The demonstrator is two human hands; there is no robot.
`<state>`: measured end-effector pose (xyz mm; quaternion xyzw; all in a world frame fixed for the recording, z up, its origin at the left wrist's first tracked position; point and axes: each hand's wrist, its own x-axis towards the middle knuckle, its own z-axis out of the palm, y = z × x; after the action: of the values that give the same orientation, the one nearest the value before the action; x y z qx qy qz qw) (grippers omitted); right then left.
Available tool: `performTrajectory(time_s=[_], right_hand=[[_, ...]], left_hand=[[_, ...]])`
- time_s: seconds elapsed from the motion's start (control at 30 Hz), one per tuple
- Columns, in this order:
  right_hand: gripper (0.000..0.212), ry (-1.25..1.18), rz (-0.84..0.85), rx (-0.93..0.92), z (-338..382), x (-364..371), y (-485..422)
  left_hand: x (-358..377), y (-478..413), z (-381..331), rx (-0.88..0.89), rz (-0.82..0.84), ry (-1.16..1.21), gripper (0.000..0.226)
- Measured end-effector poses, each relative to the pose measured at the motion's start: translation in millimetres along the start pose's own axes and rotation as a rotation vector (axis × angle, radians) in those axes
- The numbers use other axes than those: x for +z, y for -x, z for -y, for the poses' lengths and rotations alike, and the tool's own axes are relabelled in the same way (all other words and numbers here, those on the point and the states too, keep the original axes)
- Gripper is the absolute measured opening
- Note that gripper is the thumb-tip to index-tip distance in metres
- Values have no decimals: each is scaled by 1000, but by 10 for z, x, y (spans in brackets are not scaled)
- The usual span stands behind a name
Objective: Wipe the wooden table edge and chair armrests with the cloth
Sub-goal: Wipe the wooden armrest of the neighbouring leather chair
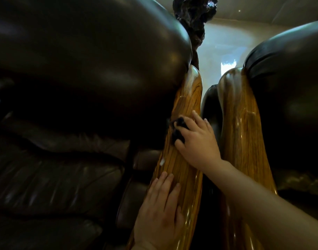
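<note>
Pressing the dark cloth (179, 130) onto the wooden armrest (183, 159) with my right hand (196, 139), fingers curled over the wad so only a dark tuft shows between them, I am about midway along the armrest's length, near its left edge where the wood meets the leather. My left hand (160, 204) lies flat and open on the same armrest closer to me, holding nothing, just steadying. A small pale smear (162, 161) sits on the left edge between my two hands, so I judge that stretch not yet clean. A second wooden armrest (244, 134) stands just to the right, untouched by either hand. Dark leather cushions (82, 69) bulge on both sides. No table edge is in view, so I cannot tell whether that part is done.
</note>
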<state>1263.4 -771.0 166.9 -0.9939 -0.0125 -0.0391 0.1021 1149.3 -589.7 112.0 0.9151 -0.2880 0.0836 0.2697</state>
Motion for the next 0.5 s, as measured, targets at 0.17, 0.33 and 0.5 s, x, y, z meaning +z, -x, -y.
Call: performTrajectory(time_s=[0.17, 0.33, 0.5], right_hand=[[54, 78, 30, -96, -106, -16, 22], [59, 116, 27, 114, 18, 0, -574], [51, 98, -16, -153, -8, 81, 34]], left_hand=[[9, 4, 0, -10, 9, 2, 48], [-7, 10, -21, -34, 37, -7, 48], [-24, 4, -21, -36, 54, -11, 48]])
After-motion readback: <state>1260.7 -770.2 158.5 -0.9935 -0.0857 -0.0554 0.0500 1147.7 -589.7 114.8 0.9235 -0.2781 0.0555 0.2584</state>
